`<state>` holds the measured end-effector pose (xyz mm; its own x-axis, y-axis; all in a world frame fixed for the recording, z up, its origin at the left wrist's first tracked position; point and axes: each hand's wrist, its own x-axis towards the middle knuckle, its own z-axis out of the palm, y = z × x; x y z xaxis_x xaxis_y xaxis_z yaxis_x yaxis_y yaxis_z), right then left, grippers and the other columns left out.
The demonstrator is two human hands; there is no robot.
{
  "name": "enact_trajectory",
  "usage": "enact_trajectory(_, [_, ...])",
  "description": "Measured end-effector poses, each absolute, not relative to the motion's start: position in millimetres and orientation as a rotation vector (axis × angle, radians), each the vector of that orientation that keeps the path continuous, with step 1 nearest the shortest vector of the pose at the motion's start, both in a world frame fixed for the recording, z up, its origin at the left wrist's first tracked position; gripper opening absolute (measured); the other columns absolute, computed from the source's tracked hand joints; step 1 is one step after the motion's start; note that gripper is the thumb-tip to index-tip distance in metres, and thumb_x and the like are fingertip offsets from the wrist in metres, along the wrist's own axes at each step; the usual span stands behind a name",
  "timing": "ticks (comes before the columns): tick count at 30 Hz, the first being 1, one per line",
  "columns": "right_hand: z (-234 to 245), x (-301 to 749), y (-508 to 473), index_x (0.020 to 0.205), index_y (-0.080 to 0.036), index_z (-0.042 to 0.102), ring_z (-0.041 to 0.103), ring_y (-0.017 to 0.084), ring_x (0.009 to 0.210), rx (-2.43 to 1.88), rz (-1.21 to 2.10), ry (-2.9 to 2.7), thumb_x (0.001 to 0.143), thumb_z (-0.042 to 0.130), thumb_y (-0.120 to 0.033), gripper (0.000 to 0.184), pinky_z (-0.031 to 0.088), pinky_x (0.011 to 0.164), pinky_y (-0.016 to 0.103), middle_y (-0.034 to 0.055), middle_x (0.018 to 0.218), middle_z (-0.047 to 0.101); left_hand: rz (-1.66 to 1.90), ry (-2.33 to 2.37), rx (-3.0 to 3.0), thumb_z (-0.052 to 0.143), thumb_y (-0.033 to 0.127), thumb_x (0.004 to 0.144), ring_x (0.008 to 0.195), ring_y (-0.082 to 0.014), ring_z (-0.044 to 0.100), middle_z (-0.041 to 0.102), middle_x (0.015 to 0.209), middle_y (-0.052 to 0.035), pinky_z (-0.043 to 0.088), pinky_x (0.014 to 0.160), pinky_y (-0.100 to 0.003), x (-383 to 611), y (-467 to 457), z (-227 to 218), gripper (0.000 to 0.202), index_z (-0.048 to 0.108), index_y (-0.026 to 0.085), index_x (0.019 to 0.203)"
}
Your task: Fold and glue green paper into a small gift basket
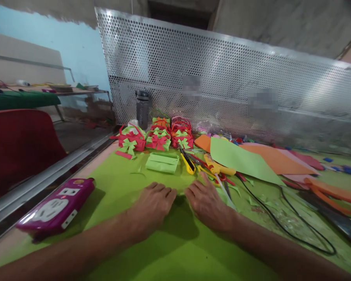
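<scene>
My left hand (156, 207) and my right hand (206, 201) are close together over the green tabletop (175, 249), knuckles up and fingers curled in. Between them shows a thin strip of green paper (180, 192), pinched at both ends; most of it is hidden by the fingers. Just beyond lies a folded light-green paper box (163, 162). A yellow box cutter (187, 162) and a yellow hot glue gun (218, 166) rest past my right hand, among scissors and paper scraps.
Several small red and green paper baskets with bows (158, 139) stand at the back, near a grey bottle (142, 109). Green paper sheets (242, 158) and orange paper (277, 158) lie right. A purple power strip (58, 207) sits left; a black cord (269, 212) loops right. Perforated metal panel (163, 54) behind.
</scene>
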<state>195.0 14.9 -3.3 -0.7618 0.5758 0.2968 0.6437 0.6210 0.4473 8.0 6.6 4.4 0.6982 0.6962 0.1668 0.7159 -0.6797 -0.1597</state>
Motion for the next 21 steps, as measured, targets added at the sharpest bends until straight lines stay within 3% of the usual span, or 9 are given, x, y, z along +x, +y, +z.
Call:
enact_trajectory(3, [-6.3, 192.4, 12.1, 0.080, -0.016, 0.058, 0.052, 0.019, 0.071, -1.010, -0.779, -2.667, 0.077, 0.049, -0.005, 0.015, 0.021, 0.103, 0.051, 0.0021, 0.071, 0.059, -0.145, -1.122, -2.672, 0.051, 0.005, 0.077, 0.065, -0.0218, 0.062, 0.066, 0.071, -0.0069, 0.046, 0.066, -0.036, 13.0, 5.0, 5.5, 0.012, 0.059, 0.012, 0.080])
enact_trajectory(7, [-7.3, 189.4, 6.6, 0.080, -0.017, 0.055, 0.051, 0.018, 0.070, -0.940, -0.756, -2.617, 0.080, 0.048, -0.007, 0.013, 0.017, 0.104, 0.053, 0.0012, 0.071, 0.057, -0.213, -1.110, -2.648, 0.048, 0.004, 0.079, 0.059, -0.0218, 0.062, 0.065, 0.063, -0.0060, 0.045, 0.066, -0.037, 18.2, 4.2, 6.3, 0.016, 0.057, 0.014, 0.070])
enact_trajectory(14, [-8.2, 190.5, 1.1, 0.084, -0.019, 0.055, 0.052, 0.021, 0.086, -0.977, -0.667, -2.492, 0.081, 0.049, -0.011, 0.010, 0.013, 0.104, 0.057, 0.0031, 0.084, 0.061, -0.367, -1.163, -2.607, 0.052, 0.005, 0.075, 0.062, -0.0205, 0.063, 0.066, 0.065, -0.0024, 0.044, 0.078, -0.040, 17.1, 2.9, 4.1, 0.013, 0.059, 0.016, 0.074])
enact_trajectory(21, [-3.5, 189.5, 2.0, 0.070, -0.018, 0.053, 0.048, 0.016, 0.070, -0.887, -0.700, -2.470, 0.082, 0.045, -0.007, 0.018, 0.014, 0.103, 0.057, -0.0013, 0.068, 0.055, -0.517, -1.115, -2.676, 0.052, 0.008, 0.076, 0.062, -0.0185, 0.061, 0.066, 0.068, -0.0002, 0.042, 0.083, -0.043, 14.5, 7.1, 0.4, 0.013, 0.058, 0.018, 0.073])
